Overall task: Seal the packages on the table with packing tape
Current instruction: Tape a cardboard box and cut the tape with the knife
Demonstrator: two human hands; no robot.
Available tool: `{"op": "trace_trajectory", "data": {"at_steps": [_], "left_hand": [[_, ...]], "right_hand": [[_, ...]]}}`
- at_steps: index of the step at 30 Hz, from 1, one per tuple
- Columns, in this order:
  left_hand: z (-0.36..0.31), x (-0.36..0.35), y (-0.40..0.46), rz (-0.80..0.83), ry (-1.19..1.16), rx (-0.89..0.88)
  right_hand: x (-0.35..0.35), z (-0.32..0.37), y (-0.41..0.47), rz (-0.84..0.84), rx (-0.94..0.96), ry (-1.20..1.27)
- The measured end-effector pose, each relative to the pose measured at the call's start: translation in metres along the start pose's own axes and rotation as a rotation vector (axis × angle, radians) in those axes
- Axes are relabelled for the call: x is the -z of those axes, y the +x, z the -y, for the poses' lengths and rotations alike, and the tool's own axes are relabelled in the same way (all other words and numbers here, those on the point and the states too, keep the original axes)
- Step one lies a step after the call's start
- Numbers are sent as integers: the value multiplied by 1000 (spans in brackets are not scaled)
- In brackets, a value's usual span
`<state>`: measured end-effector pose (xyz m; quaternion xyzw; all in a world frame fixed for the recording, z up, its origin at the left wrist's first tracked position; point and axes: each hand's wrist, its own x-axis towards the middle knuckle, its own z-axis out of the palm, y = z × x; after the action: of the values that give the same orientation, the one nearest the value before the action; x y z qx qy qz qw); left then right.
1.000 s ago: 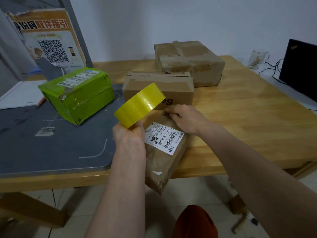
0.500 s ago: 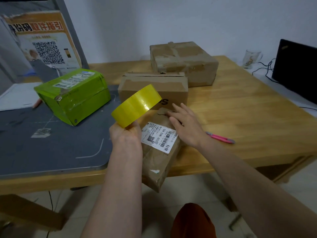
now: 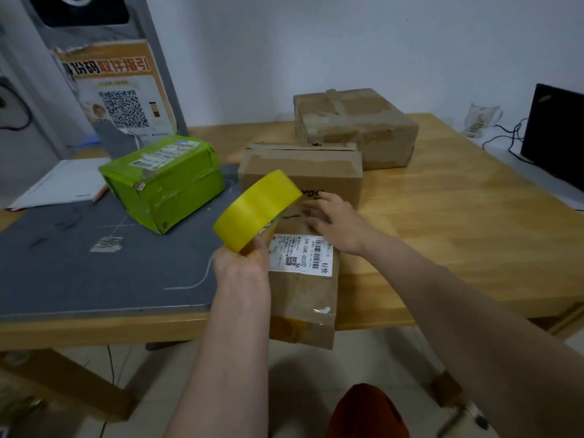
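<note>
Brown parcel [image 3: 303, 292] lies long axis running away from the body, near end overhanging the table [image 3: 458, 229] edge — right hand [image 3: 338, 226] flat, fingers spread on its far end; left hand [image 3: 240, 267] just beside, fingers pinching the yellow tape roll [image 3: 256, 210] above.

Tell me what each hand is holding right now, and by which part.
The left hand grips the yellow tape roll by its lower edge. The right hand holds nothing; it lies flat on the far end of the brown package.
</note>
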<state>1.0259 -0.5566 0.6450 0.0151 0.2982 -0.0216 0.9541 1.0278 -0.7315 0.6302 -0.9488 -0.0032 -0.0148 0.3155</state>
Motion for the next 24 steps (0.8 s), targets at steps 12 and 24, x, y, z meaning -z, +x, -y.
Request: {"op": "trace_trajectory", "data": {"at_steps": [12, 24], "left_hand": [[-7, -8, -4, 1, -48, 119], [33, -58, -44, 235, 1102, 108]], "right_hand": [[-2, 12, -15, -249, 121, 221], [47, 53, -22, -443, -21, 1262]]}}
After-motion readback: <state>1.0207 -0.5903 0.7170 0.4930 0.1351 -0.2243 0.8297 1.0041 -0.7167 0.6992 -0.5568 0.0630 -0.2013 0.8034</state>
